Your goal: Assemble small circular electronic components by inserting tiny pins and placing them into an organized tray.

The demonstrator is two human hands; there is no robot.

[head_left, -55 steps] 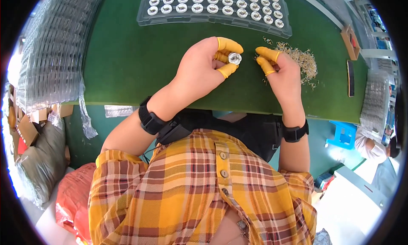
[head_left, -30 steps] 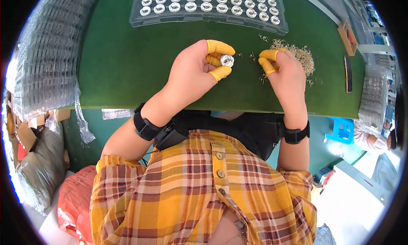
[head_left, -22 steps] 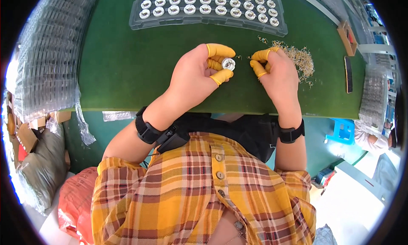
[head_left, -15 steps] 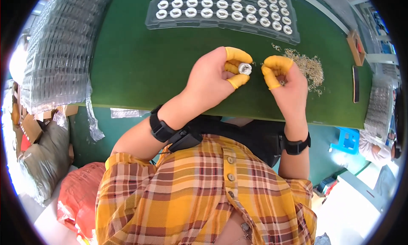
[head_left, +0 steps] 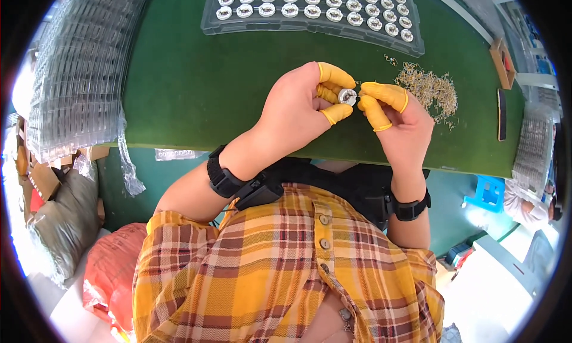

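My left hand point(head_left: 301, 102), in yellow finger cots, is closed around a small round white part point(head_left: 347, 97), whose dark-centred face points right. My right hand point(head_left: 396, 108), also in yellow finger cots, pinches at the part's right side; its fingertips are against or very near the face. What sits in that pinch is too small to name. Right of my right hand lies a loose pile of tiny metal pieces point(head_left: 432, 93). Beyond both hands, a clear plastic tray point(head_left: 262, 26) holds rows of similar round white parts.
Stacked clear plastic trays point(head_left: 80, 75) rise at the table's left end. A brown box point(head_left: 502, 63) and a dark narrow bar point(head_left: 501, 115) lie along the right side of the green tabletop point(head_left: 196, 99). A blue stool point(head_left: 485, 194) stands below, right.
My right hand has moved left, bringing its fingertips up to the round white part. My left hand keeps its grip and has hardly shifted.
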